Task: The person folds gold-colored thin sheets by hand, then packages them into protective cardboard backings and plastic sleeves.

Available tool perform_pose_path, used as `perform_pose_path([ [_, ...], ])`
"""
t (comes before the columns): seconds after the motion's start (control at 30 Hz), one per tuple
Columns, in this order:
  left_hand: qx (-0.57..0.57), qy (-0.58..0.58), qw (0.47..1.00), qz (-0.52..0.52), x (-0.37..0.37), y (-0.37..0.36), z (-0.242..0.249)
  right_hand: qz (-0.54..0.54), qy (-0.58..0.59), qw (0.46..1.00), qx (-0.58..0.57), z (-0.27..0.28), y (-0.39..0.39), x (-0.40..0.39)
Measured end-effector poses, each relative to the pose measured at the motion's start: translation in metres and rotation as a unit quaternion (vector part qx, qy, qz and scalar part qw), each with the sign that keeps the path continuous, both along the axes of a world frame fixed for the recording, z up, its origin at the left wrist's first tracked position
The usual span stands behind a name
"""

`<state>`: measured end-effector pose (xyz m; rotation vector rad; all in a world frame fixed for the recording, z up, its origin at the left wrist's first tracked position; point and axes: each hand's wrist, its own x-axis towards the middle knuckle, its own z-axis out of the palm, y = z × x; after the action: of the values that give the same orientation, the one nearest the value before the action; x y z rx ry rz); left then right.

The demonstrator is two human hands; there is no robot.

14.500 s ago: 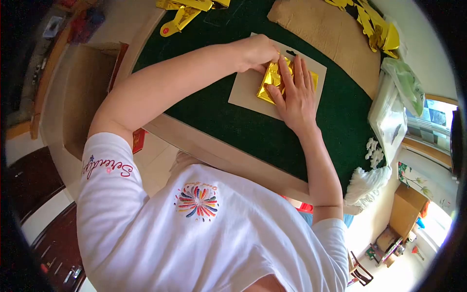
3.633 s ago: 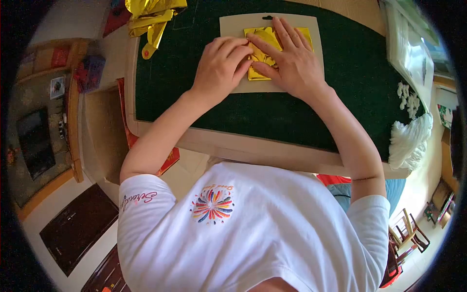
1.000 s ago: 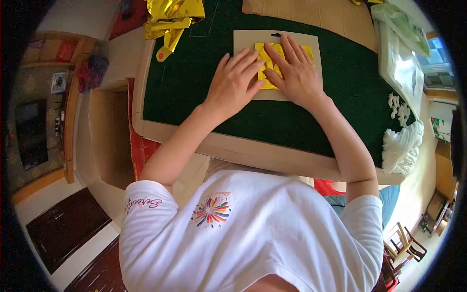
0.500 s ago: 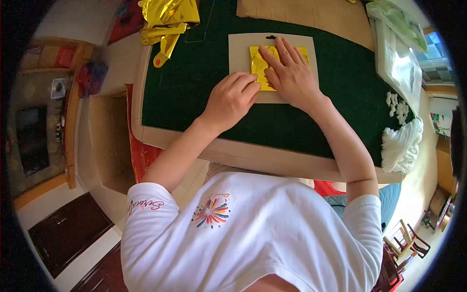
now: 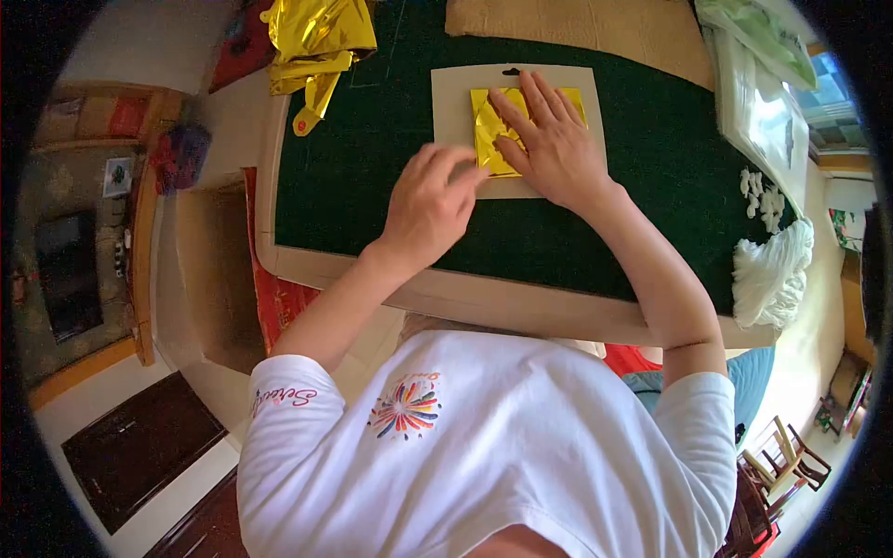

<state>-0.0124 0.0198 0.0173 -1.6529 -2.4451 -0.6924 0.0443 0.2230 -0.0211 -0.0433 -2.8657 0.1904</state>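
Note:
A folded square of shiny gold foil lies on a pale card with a hanging slot at its top edge. My right hand is laid flat over the foil, fingers stretched out and slightly spread. Just off the foil's left edge is my left hand, somewhat blurred. Its fingers are curved, with the thumb apart from them, and nothing shows in between. Part of the foil is hidden under my right hand.
Crumpled gold foil pieces lie at the table's far left. Brown cardboard covers the far edge of the green tabletop. Clear plastic bags, small white pieces and a white bundle are along the right side.
My left hand has come away from the foil's left edge, its thumb and fingers parting. My right hand stays flat on the foil. The whole view has shifted slightly.

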Motion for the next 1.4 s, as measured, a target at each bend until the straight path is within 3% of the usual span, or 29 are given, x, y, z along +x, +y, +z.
perform_pose_path([
  [0.1, 0.073, 0.033, 0.995, 0.061, -0.016, 0.034, -0.002, -0.002, 0.003, 1.000, -0.011, 0.000, -0.002, -0.001],
  [0.13, 0.052, -0.025, 0.997, 0.058, -0.018, 0.043, -0.008, -0.008, 0.003, 1.000, -0.024, 0.001, -0.002, -0.001],
  [0.37, -0.006, -0.046, 0.995, 0.084, -0.014, 0.052, -0.040, 0.004, 0.006, 0.998, -0.056, 0.000, 0.003, 0.000],
  [0.43, -0.066, 0.038, 0.994, 0.080, -0.017, 0.054, -0.045, 0.047, 0.064, 0.965, -0.249, 0.003, 0.015, -0.003],
  [0.47, -0.060, 0.039, 0.994, 0.080, -0.018, 0.054, -0.047, 0.047, 0.065, 0.967, -0.244, 0.008, 0.020, 0.000],
  [0.53, -0.095, 0.060, 0.990, 0.083, -0.015, 0.055, -0.043, 0.046, 0.034, 0.994, -0.098, 0.029, 0.023, 0.012],
  [0.63, -0.104, 0.079, 0.989, 0.072, -0.017, 0.054, -0.033, 0.041, -0.033, 0.998, -0.044, 0.018, 0.020, 0.025],
  [0.77, -0.147, 0.017, 0.986, 0.073, -0.022, 0.065, -0.014, 0.053, 0.011, 0.997, -0.046, 0.004, 0.020, 0.026],
  [0.83, -0.032, 0.020, 0.997, 0.062, -0.025, 0.071, -0.018, 0.051, 0.011, 0.998, -0.041, 0.001, 0.021, 0.027],
  [1.0, -0.032, 0.007, 0.999, 0.039, -0.024, 0.073, -0.041, 0.044, 0.008, 0.997, -0.062, 0.007, 0.022, 0.025],
  [1.1, -0.072, 0.009, 0.997, 0.037, -0.024, 0.071, -0.042, 0.057, -0.032, 0.988, -0.140, 0.012, 0.034, 0.026],
  [1.17, -0.099, 0.013, 0.994, 0.038, -0.023, 0.071, -0.041, -0.022, -0.012, 0.908, -0.418, 0.016, 0.048, 0.027],
  [1.4, -0.111, 0.023, 0.992, 0.046, -0.024, 0.072, -0.040, 0.003, -0.026, 0.981, -0.191, 0.015, 0.050, 0.026],
])
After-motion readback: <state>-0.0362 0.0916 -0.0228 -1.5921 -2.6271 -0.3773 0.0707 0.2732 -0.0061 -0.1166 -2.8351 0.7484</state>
